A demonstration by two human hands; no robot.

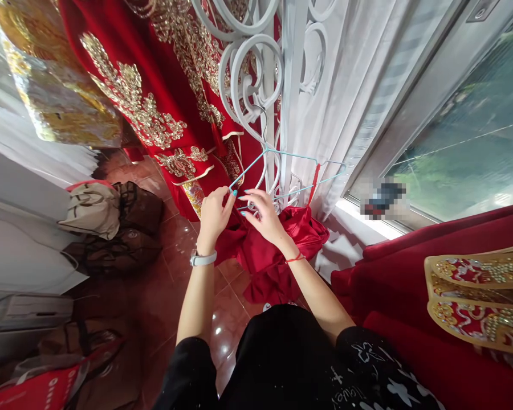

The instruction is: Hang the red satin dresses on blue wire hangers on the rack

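A light blue wire hanger hangs from the white ornamental metal railing. A plain red satin garment droops from it, one thin strap looped over the hanger's right side. My left hand pinches the hanger's left end together with red fabric. My right hand sits close beside it, fingers curled on the red cloth just below the hanger's lower bar. A white watch is on my left wrist, a red string on my right.
Red gowns with gold embroidery hang behind the railing. A white curtain and a glass door stand at right. More red embroidered cloth lies at lower right. Bags sit on the brown tiled floor at left.
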